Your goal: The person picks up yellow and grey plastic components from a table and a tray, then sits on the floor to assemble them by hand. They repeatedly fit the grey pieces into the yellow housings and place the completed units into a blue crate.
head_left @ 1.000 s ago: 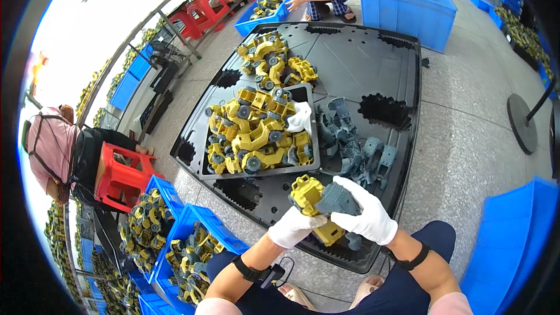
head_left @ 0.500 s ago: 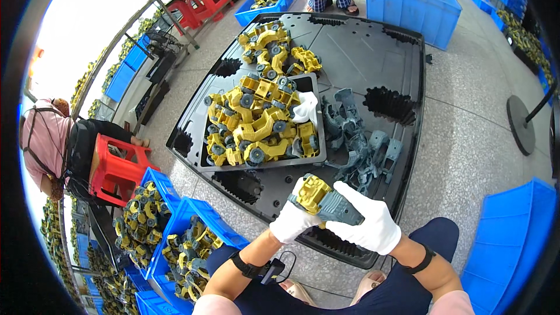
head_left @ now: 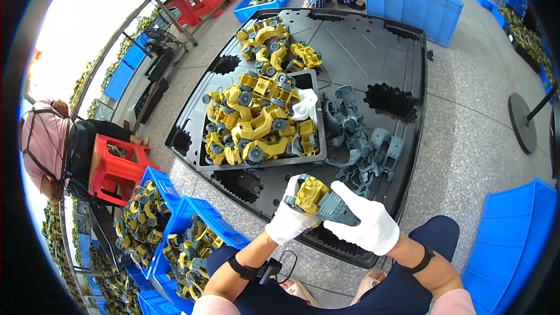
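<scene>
My left hand [head_left: 284, 223], in a white glove, is closed around the yellow front of a toy truck [head_left: 311, 195]. The truck's ribbed grey bed [head_left: 339, 208] points toward my right hand [head_left: 373, 230], also gloved. My right thumb and fingers grip the bed from both sides. Just beyond, a black tray [head_left: 262, 165] is heaped with yellow toy trucks [head_left: 256, 131] on dark wheels. Loose grey plastic parts [head_left: 356, 154] lie in a pile to the right of the tray.
Tray and parts rest on a large black plastic platform [head_left: 344, 41] with toothed openings. Blue crates of toy trucks [head_left: 192, 256] stand at my left, a blue crate [head_left: 513, 245] at my right. Across the platform a person crouches beside a big blue crate [head_left: 411, 6]. A red stool [head_left: 119, 169] stands left.
The toy truck has shifted very slightly left in my hands. Across the platform, the person's hand has drawn back from the small blue crate, and another hand has come over the big blue crate.
</scene>
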Motion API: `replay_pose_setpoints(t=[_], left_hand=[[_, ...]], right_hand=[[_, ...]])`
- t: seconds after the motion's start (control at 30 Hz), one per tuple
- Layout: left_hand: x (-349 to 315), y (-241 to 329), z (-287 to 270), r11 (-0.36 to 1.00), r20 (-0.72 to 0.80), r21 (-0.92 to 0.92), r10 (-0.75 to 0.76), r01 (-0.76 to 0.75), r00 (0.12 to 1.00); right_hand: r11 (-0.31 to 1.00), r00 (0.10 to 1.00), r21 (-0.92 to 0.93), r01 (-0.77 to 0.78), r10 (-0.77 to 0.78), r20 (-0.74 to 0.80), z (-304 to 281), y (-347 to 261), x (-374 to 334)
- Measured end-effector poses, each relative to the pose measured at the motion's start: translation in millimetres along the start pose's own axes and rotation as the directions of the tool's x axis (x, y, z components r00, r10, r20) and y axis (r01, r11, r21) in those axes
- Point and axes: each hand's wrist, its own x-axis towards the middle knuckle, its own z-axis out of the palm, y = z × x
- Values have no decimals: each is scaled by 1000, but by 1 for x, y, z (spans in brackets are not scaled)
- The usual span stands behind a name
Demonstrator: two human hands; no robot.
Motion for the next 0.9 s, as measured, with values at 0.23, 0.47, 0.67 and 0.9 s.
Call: replay_pose_setpoints(t=[0.23, 0.47, 0.67, 0.9], left_hand=[[-7, 6, 5, 973, -46, 221, 72, -60, 996], [-17, 9, 6, 970, -7, 207, 128, -124, 992], [-21, 4, 2, 972, -8, 195, 135, -131, 991], [-25, -7, 1, 969, 26, 197, 145, -148, 989]], right_hand=[[976, 989, 164, -141, 132, 65, 3, -8, -7], [990, 991, -20, 137, -137, 7, 13, -10, -10], [990, 990, 36, 136, -137, 23, 18, -13, -11], [985, 986, 30, 167, -168, 8, 19, -12, -10]])
